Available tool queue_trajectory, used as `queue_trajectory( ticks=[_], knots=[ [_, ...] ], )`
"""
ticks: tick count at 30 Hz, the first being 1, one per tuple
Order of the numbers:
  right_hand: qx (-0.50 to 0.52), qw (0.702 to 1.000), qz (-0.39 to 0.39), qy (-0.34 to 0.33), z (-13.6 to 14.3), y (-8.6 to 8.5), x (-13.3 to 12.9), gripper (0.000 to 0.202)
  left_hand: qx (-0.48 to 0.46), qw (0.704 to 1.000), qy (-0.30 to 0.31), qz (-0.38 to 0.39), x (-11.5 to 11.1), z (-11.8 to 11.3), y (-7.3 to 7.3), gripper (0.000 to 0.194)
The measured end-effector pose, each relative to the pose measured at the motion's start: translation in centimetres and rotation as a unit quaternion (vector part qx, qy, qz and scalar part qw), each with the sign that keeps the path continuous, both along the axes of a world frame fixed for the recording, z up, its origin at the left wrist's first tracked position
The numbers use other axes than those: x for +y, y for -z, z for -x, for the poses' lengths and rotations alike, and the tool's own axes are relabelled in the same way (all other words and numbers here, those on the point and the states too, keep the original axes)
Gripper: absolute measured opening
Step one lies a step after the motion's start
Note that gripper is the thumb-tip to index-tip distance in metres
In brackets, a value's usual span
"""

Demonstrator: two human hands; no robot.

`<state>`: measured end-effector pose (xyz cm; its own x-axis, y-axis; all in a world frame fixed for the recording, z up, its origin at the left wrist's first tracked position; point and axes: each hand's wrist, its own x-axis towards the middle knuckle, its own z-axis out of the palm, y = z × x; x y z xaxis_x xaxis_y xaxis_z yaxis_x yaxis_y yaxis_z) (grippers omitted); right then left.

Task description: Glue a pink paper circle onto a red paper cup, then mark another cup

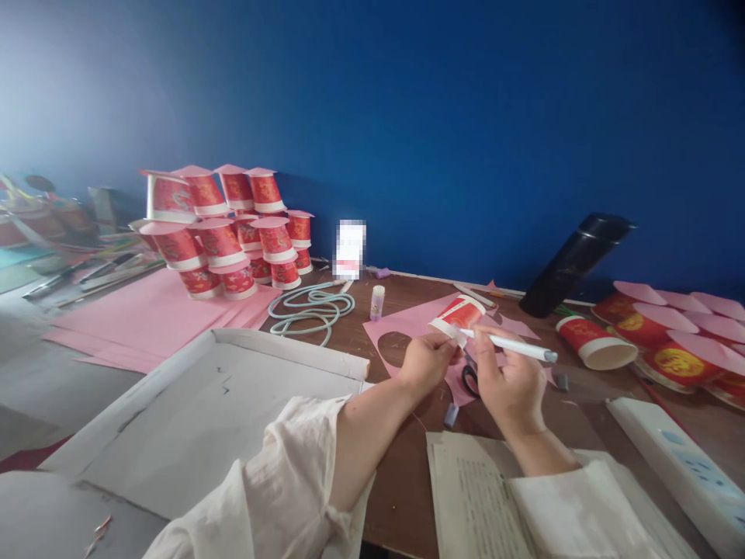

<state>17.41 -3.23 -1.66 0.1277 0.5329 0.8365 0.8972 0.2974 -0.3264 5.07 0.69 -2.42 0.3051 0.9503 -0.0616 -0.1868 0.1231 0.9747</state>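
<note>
A stack of red paper cups (219, 239) towers left of the frame; right of centre, a cut pink sheet (407, 318); over it, the right hand (515, 384), fingers closed, and the left hand (427, 361), pinched tight; here's the tilted red cup (464, 311), rim in the left pinch; and the white pen (518, 345) in the right grip, tip near that rim.

Left hand (427, 362) pinched; right hand (513, 384) curled

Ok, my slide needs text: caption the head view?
The left hand holds a red cup while the right hand holds a white pen-like tool close to it, before a blue wall.
</note>
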Motion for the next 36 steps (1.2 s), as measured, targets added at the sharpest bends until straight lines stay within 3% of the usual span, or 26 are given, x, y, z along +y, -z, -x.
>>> queue_trajectory(
  ticks=[6, 16, 24, 31, 36],
  knots=[
    [-0.002, 0.999, 0.036, -0.018, 0.07, 0.23, 0.07, 0.034, 0.015, 1.000, -0.001, -0.022, 0.33, -0.17, 0.82, 0.018],
    [0.016, 0.998, 0.042, -0.045, 0.40, 0.02, -0.13, 0.032, 0.079, 0.991, 0.002, -0.111, 0.09, 0.26, 0.57, 0.020],
    [0.021, 0.999, 0.040, -0.023, 0.38, 0.01, -0.27, 0.033, 0.118, 0.981, -0.027, -0.150, -0.17, 0.41, 0.08, 0.022],
    [0.023, 0.999, -0.021, 0.028, 0.38, -0.28, -0.34, 0.028, 0.113, 0.984, -0.015, -0.138, -0.14, 0.21, 0.30, 0.021],
    [0.025, 0.999, -0.004, 0.022, 0.23, -0.19, -0.16, 0.030, 0.139, 0.977, -0.015, -0.161, -0.25, 0.26, 0.31, 0.021]
  ],
)
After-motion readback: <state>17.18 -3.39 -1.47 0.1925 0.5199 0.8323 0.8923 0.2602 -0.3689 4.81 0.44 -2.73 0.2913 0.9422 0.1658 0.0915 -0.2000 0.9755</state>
